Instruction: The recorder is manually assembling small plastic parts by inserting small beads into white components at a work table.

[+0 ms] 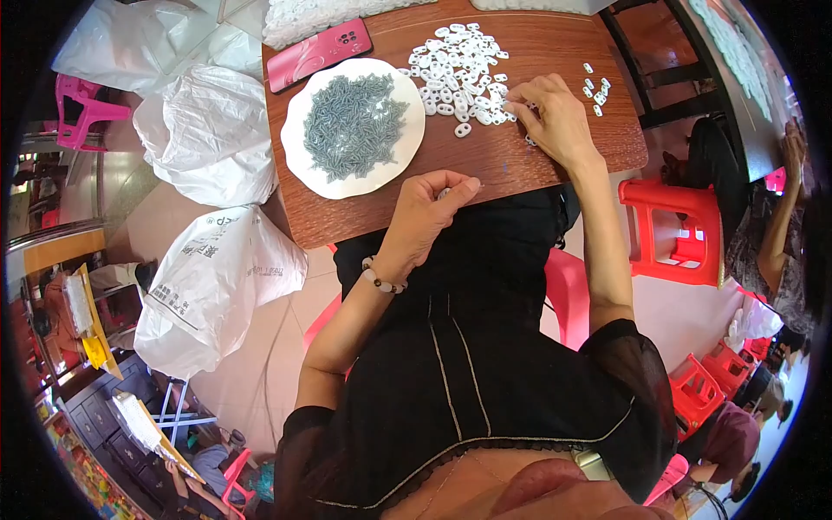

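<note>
My left hand (433, 208) is closed in a pinch above the table's near edge, with a small pale bit of something showing between thumb and finger. My right hand (555, 121) has its fingers curled together at the right side of a pile of small white two-holed oval pieces (451, 74). What its fingertips hold, if anything, is hidden; a white piece shows just below them. Left of the pile, a white scalloped plate (295, 160) carries a heap of small grey-blue screw-like pieces (355, 126).
A pink phone (321, 54) lies behind the plate on the brown wooden table (347, 224). Several white pieces (596, 89) lie apart at the right. White plastic bags (208, 139) stand left of the table, and a red stool (672, 230) stands to the right.
</note>
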`<state>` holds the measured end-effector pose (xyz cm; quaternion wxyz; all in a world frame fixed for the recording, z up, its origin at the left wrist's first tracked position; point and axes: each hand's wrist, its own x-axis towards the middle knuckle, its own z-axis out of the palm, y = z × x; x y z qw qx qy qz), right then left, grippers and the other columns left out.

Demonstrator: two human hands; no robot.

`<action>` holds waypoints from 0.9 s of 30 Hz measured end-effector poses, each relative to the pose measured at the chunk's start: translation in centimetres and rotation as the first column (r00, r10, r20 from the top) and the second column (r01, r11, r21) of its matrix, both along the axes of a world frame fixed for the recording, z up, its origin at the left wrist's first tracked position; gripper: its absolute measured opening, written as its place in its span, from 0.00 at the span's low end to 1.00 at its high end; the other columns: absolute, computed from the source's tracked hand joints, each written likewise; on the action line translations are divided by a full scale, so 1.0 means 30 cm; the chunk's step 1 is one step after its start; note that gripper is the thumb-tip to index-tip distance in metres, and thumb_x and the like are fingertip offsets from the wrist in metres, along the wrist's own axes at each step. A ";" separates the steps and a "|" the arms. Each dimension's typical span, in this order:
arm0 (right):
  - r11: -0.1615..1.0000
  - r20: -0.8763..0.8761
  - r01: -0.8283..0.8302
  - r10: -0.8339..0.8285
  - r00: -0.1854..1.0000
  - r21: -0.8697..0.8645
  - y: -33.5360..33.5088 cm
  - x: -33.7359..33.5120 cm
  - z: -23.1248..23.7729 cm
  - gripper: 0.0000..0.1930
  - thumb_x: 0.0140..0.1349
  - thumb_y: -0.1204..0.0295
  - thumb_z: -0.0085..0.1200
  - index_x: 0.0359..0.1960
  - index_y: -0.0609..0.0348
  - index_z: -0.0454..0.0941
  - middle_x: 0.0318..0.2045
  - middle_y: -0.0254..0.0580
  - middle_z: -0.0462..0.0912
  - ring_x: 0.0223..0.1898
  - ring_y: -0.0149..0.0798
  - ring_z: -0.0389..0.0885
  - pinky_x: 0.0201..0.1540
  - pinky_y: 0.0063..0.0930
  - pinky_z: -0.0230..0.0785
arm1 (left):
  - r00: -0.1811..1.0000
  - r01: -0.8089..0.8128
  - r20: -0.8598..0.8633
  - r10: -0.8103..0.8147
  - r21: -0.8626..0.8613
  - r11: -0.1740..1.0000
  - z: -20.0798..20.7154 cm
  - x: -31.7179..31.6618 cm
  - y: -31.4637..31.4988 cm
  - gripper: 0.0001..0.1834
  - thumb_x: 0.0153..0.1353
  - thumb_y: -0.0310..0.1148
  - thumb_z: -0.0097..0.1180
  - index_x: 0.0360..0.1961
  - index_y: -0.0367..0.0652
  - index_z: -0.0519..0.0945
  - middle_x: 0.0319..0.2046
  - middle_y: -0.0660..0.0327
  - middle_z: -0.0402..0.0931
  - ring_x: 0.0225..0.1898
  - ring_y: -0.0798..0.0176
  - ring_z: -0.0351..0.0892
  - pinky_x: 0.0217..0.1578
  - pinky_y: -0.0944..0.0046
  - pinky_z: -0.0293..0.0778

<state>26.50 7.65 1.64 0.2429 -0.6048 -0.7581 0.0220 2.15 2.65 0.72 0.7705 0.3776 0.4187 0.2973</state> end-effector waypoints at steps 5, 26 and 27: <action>0.997 0.052 -0.004 0.000 0.999 0.073 0.018 -0.017 -0.029 0.06 0.60 0.69 0.57 0.33 0.58 0.79 0.30 0.39 0.80 0.38 0.44 0.76 0.40 0.36 0.70 | 1.000 -0.007 -0.006 0.007 0.011 1.000 -0.001 0.000 0.001 0.12 0.58 0.39 0.64 0.32 0.40 0.83 0.20 0.74 0.71 0.18 0.82 0.58 0.18 0.78 0.53; 0.995 -0.783 -0.006 -0.074 0.618 -0.099 -0.086 -0.079 0.033 0.09 0.58 0.79 0.48 0.38 0.62 0.80 0.25 0.35 0.81 0.29 0.24 0.79 0.33 0.20 0.70 | 0.999 0.017 0.039 -0.017 -0.014 1.000 0.030 0.079 0.046 0.09 0.63 0.31 0.58 0.37 0.34 0.80 0.17 0.73 0.65 0.16 0.80 0.55 0.17 0.77 0.48; 0.994 -0.795 -0.027 -0.072 0.602 -0.110 -0.089 -0.075 0.039 0.09 0.58 0.79 0.48 0.37 0.61 0.81 0.25 0.37 0.81 0.28 0.25 0.79 0.33 0.21 0.70 | 0.999 0.031 0.046 -0.030 -0.011 0.999 0.029 0.088 0.050 0.09 0.63 0.32 0.58 0.37 0.34 0.80 0.17 0.73 0.65 0.16 0.80 0.55 0.17 0.77 0.49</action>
